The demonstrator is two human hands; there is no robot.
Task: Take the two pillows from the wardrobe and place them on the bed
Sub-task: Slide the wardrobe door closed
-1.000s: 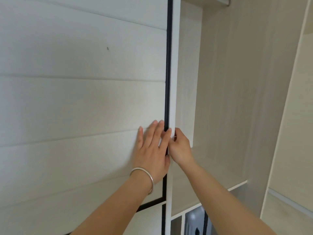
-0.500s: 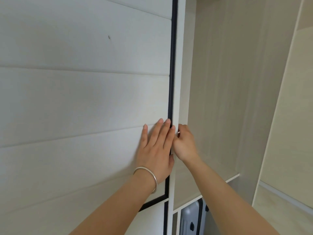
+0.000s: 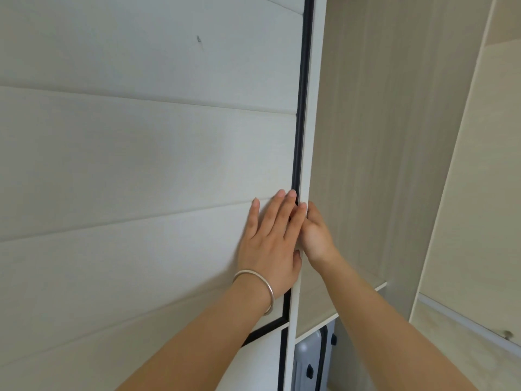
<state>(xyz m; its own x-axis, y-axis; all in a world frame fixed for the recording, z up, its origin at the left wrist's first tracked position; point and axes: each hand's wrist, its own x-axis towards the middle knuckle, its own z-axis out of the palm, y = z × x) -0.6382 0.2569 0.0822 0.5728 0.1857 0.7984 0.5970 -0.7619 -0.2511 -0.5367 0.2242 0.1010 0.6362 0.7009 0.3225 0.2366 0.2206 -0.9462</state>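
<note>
A white sliding wardrobe door (image 3: 141, 165) with a black edge strip fills the left of the view. My left hand (image 3: 270, 244), with a silver bangle at the wrist, lies flat on the door's face beside its right edge, fingers apart. My right hand (image 3: 315, 235) curls around that door edge from the inside. The open wardrobe compartment (image 3: 366, 136) to the right shows bare wood-grain walls and a shelf (image 3: 318, 314). No pillows or bed are in view.
Under the shelf stands a grey suitcase (image 3: 310, 359) with black fittings. A beige side panel (image 3: 479, 193) of the wardrobe rises at the right, with a ledge and a small knob (image 3: 507, 333) low at the right edge.
The door edge with both hands on it has slid a little to the right in the view, narrowing the visible opening. The hands keep the same hold.
</note>
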